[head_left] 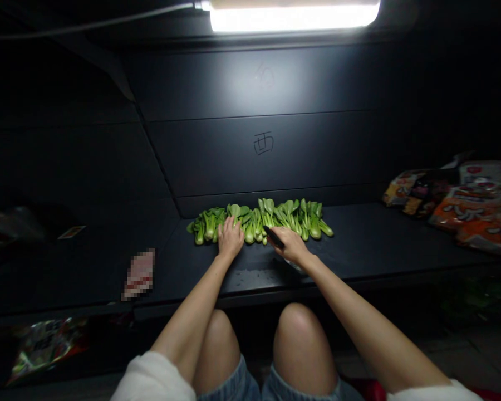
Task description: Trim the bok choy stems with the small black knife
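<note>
A row of green bok choy [300, 217] lies along the back of a dark shelf [359, 245], stalk ends toward me. My left hand [230, 238] rests on the bunches left of centre, fingers curled over the stalks. My right hand [290, 245] sits just in front of the middle of the row, closed around a dark handle [274, 237] that looks like a small knife, pointing up-left at the stalks.
Colourful snack bags [471, 206] are piled at the right end of the shelf. A small blurred card [139, 273] lies on the left shelf section, with more packets [45, 342] below left. A bright strip lamp [292, 14] hangs overhead. My bare knees show below the shelf.
</note>
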A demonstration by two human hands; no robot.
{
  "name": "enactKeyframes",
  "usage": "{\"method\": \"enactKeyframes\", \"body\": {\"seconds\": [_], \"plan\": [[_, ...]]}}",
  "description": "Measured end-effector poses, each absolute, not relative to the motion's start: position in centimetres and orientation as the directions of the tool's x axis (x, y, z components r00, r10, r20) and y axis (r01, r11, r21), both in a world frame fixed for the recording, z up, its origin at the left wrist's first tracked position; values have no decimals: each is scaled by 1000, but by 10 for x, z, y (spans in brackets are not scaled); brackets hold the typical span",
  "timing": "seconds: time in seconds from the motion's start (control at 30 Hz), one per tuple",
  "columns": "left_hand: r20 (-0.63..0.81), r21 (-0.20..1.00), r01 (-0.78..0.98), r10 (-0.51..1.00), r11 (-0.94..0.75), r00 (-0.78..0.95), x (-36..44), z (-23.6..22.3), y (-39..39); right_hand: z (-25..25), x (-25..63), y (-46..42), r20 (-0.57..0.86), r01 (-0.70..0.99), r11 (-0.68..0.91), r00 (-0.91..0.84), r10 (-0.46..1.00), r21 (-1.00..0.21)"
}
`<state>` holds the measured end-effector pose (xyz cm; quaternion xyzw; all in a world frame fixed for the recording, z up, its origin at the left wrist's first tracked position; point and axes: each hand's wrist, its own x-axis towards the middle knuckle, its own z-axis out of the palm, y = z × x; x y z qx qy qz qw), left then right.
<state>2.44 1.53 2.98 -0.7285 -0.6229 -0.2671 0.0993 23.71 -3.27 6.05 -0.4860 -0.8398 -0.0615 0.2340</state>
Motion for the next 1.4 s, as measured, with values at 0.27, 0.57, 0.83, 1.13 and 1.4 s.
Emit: {"method": "enactKeyframes", "body": {"seconds": [0.27, 0.57, 0.83, 1.13, 1.4], "plan": [[517, 162, 897, 810, -412, 279, 45, 25, 16, 58, 250, -32, 464, 862, 503, -421, 780, -65], [491, 81, 851, 764, -519, 419, 84, 25, 25, 60, 277, -31, 554, 842, 515, -354, 753, -161], [416, 62, 893, 824, -447, 384, 99, 28, 32, 62, 289, -35, 554, 853, 484, -312, 772, -194], [542, 159, 912, 805, -378, 239, 67, 40, 35, 60, 289, -35, 529, 851, 482, -316, 788, -209], [419, 87, 958, 882, -274, 214, 73, 46, 30, 63, 286, -38, 504, 861, 465, -313, 805, -207]]}}
